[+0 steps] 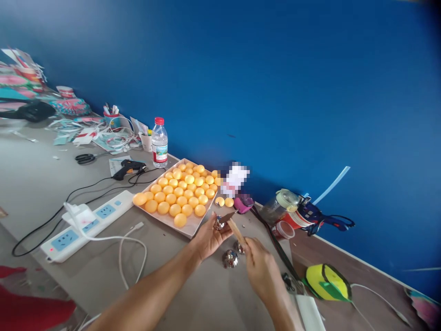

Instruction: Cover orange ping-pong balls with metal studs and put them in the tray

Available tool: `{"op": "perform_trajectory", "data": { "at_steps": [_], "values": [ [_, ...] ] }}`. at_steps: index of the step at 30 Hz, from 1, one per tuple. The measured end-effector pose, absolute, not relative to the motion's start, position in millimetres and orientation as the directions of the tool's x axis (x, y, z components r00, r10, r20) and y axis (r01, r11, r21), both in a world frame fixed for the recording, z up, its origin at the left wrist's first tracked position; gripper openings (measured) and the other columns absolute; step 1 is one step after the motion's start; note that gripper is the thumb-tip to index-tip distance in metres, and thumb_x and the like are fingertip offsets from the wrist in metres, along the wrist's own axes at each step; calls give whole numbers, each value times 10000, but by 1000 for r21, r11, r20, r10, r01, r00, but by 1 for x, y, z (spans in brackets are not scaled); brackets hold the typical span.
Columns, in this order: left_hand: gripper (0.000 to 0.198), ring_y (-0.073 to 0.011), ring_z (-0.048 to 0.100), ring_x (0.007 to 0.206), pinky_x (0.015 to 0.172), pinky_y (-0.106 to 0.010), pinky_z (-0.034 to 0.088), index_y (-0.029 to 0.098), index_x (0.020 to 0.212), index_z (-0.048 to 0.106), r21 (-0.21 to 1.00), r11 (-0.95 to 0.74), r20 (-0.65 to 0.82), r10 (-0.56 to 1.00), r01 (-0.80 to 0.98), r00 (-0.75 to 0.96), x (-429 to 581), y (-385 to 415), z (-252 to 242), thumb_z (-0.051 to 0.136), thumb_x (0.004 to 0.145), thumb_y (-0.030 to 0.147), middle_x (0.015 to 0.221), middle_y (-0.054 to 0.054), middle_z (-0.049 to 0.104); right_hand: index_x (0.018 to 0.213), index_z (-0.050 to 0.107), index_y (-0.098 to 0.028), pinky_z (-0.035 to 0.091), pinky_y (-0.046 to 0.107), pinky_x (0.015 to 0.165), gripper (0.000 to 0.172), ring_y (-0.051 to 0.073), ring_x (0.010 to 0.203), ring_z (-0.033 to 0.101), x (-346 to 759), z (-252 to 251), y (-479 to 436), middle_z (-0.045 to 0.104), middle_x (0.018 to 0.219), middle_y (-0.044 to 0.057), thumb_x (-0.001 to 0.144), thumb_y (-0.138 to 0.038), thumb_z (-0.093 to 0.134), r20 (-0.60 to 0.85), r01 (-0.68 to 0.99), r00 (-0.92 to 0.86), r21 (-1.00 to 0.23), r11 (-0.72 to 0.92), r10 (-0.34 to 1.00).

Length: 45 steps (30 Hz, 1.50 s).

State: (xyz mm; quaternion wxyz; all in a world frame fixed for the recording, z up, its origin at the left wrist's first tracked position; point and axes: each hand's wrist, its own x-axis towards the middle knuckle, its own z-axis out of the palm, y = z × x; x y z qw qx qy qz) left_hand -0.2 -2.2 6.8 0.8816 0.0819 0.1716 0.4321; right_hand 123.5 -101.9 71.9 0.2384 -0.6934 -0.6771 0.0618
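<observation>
My left hand [208, 239] is closed around a small shiny silver ball [219, 224], held just above the table. My right hand [259, 264] grips the wooden handle of a small brush [233, 224], whose dark tip touches the ball in my left hand. Two more silver balls [230, 259] lie on the table between my hands. A shallow tray [191, 226] filled with several orange balls [179, 193] sits just behind my left hand. Two loose orange balls [224, 202] rest beside the tray.
A white power strip [86, 224] with cables lies to the left. Behind it are a black glue gun [129, 168], scissors [86, 158] and a water bottle [160, 142]. Jars and a red cup [285, 230] stand on the right, near a yellow-green object [329, 281]. Paper scraps clutter the far left.
</observation>
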Motion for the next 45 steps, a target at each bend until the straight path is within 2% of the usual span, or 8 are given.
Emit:
{"op": "perform_trajectory", "data": {
  "at_steps": [5,10,18,24,28,34,39,45],
  "values": [
    [334,-205,631,910,915,-366,465,91,850,581,220,624,-168,782,-750,600,-3,0,7,554,810,421,905,-134,656,849,564,-175,402,239,534,313,158,600,558,132,79,-104,592,685,46,902,-359,317,413,890,203,-457,9,888],
    [298,-197,633,871,878,-366,479,113,802,573,205,637,-208,770,-743,603,-2,1,4,514,841,402,861,-112,659,850,595,-183,407,235,548,316,152,622,579,129,68,-98,629,751,52,905,-278,299,259,917,99,-399,13,961],
    [254,-125,591,655,739,-286,503,119,865,559,172,643,-236,763,-747,602,-4,0,6,554,825,369,671,-24,575,859,578,-174,434,248,555,316,160,590,563,142,90,-113,599,658,41,898,-381,343,365,848,240,-531,-11,899],
    [164,-157,624,777,803,-319,497,150,944,561,206,596,-216,801,-776,558,0,1,6,556,832,270,776,-49,618,891,587,-168,426,245,575,309,164,664,586,126,71,-102,631,781,71,904,-317,317,356,893,158,-450,21,921],
    [217,-161,630,816,857,-327,489,127,829,579,171,564,-244,818,-808,520,0,0,4,519,851,335,819,-70,639,874,596,-173,427,253,608,322,169,692,594,126,60,-94,637,779,66,909,-268,290,243,909,108,-416,2,964],
    [222,-202,628,913,886,-341,495,102,818,578,152,612,-178,789,-776,588,-5,-1,7,591,806,323,853,-109,647,891,585,-157,434,263,572,333,180,644,584,137,68,-97,632,725,77,897,-361,322,387,884,196,-467,9,901],
    [191,-192,642,899,806,-284,528,97,830,571,155,609,-235,787,-778,570,-6,-1,7,563,829,289,847,-101,655,810,571,-172,420,258,555,339,166,611,574,128,66,-96,630,734,64,911,-317,282,219,879,80,-476,35,972],
    [259,-232,620,986,908,-361,479,93,857,568,118,644,-153,764,-756,627,-7,-1,11,555,827,349,939,-149,659,819,550,-166,403,248,524,326,165,577,553,132,74,-103,595,655,53,898,-370,309,383,864,244,-502,-20,891]
  ]
}}
